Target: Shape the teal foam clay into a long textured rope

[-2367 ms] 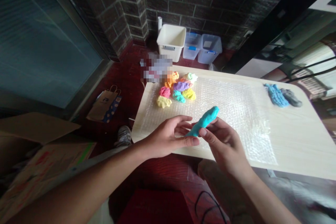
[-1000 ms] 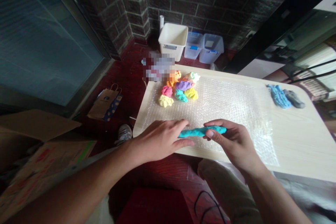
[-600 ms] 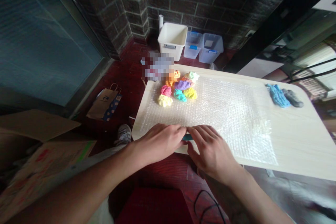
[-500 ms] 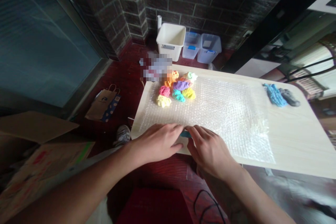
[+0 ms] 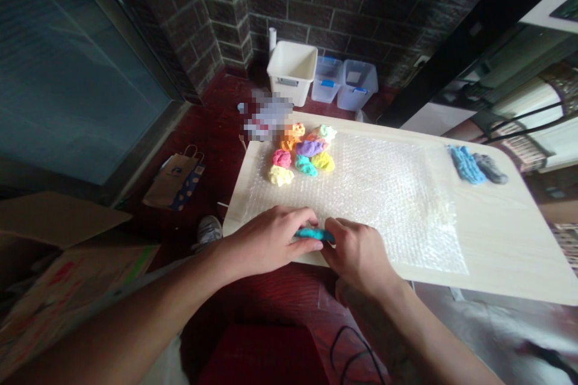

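Observation:
Between my two hands, over the table's near edge, a teal strip of soft, cloth-like material (image 5: 313,234) is stretched sideways. My left hand (image 5: 271,238) pinches its left end between thumb and fingers. The right end disappears into my right hand (image 5: 360,251), whose fingers are curled closed around it. Beyond the hands, several scrunched soft bundles lie close together on a sheet of bubble wrap (image 5: 383,192). Among them are a purple bundle (image 5: 309,148), a turquoise bundle (image 5: 306,165), a pink bundle (image 5: 282,159) and a pale yellow bundle (image 5: 280,175).
On the right of the pale wooden table (image 5: 506,234) lie a blue bundle (image 5: 467,164) and a grey bundle (image 5: 490,168). Behind stand a white bin (image 5: 291,84) and clear tubs (image 5: 356,87). Paper bags (image 5: 169,180) and a cardboard box (image 5: 67,289) are to the left.
My hands have shifted, and more of the teal strip now shows between them. The fingers of my right hand have curled in tighter. The bundles on the table stay put.

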Motion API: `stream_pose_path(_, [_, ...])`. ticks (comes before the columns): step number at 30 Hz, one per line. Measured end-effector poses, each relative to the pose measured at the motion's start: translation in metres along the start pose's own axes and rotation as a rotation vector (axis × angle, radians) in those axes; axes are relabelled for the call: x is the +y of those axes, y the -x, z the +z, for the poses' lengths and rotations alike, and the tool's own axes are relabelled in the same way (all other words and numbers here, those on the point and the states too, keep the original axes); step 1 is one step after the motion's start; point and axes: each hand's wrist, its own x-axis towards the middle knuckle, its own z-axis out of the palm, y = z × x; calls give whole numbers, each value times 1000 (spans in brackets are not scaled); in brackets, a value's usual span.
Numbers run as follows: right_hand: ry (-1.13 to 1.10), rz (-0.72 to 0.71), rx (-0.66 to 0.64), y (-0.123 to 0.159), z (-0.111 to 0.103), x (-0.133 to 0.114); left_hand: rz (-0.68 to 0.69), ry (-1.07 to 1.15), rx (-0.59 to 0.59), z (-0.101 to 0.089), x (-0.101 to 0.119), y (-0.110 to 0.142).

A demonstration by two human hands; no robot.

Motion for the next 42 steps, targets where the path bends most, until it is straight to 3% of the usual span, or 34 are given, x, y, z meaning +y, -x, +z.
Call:
stream_pose_path(6, [139,95,-8,-8,-6,3,0,24,73,-10,-2,-2])
stream_pose_path(15, [16,-18,168,-3,7,0,10,-15,50,-6,8,-2])
stream_pose_path(20, [83,55,72,-9,-2,-6,52,-21,18,-5,10,-2])
stream_pose_path(24, [127,118,34,-15,-12,-7,35,99,122,-10,6,0])
stream_pose_path(27, [118,89,98,-14,-10,-5,5,180,160,-13,4,1])
stream_pose_path(33, [27,-15,267,-8,-4,-7,-44,279,126,-14,11,3])
stream_pose_path(42, [52,-29,312,-16,-13,-16,33,219,240,-16,18,4])
